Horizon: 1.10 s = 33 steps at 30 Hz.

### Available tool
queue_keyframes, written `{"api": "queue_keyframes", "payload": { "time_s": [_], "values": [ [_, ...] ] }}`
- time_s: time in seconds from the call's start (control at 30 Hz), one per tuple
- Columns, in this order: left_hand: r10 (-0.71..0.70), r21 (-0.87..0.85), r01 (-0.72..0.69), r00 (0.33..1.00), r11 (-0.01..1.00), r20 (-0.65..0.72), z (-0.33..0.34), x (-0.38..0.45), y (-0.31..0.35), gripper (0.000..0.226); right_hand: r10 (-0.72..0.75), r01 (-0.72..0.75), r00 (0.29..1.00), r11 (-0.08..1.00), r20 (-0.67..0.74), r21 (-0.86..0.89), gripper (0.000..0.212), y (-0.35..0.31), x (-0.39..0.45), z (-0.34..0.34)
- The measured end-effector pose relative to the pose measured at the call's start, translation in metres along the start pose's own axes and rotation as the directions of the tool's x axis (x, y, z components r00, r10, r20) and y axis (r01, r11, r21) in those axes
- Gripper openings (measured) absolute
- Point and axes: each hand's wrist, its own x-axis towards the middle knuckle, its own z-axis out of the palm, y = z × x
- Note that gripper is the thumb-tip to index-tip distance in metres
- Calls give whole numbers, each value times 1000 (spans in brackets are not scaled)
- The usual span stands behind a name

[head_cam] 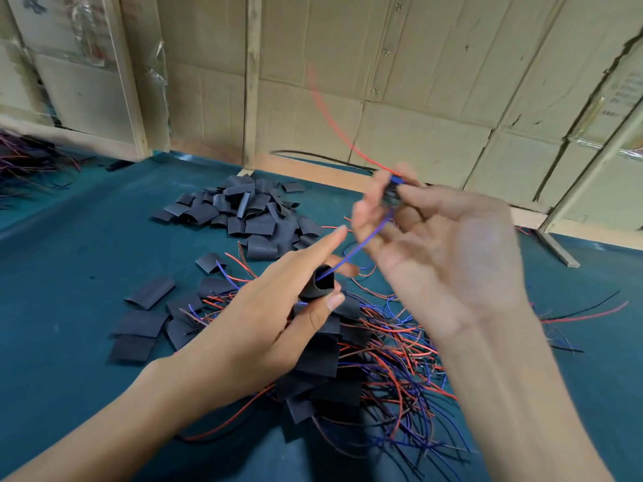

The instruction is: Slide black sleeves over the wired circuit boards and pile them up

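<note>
My left hand (264, 318) pinches a black sleeve (322, 283) between thumb and fingers, its mouth open upward, forefinger stretched out. A blue wire (362, 243) runs from inside the sleeve up to my right hand (442, 245), which pinches a small circuit board (395, 184) at its fingertips; the board is blurred and mostly hidden. A red wire (330, 116) whips up from the board. Below my hands lies a pile of sleeved boards (323, 370) with red, blue and black wires. A heap of empty black sleeves (243, 210) sits farther back.
Loose flat sleeves (141, 323) lie on the teal table cover (69, 273) at the left. Another bundle of wires (24, 161) sits at the far left. Cardboard walls (400, 81) with wooden battens close off the back of the table.
</note>
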Motion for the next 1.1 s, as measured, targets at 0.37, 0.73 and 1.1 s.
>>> {"api": "queue_keyframes", "payload": {
  "time_s": [0.37,0.73,1.1],
  "values": [
    [3,377,63,985,924,-172,-13,8,0,66,-133,238,964,819,231,-522,35,14,5,-4],
    [46,374,16,987,927,-157,-17,8,0,66,-79,348,929,512,361,-785,61,21,7,-9],
    [126,239,-92,983,967,-131,-12,7,-11,61,70,253,951,379,300,-890,16,16,3,-8]
  ]
}}
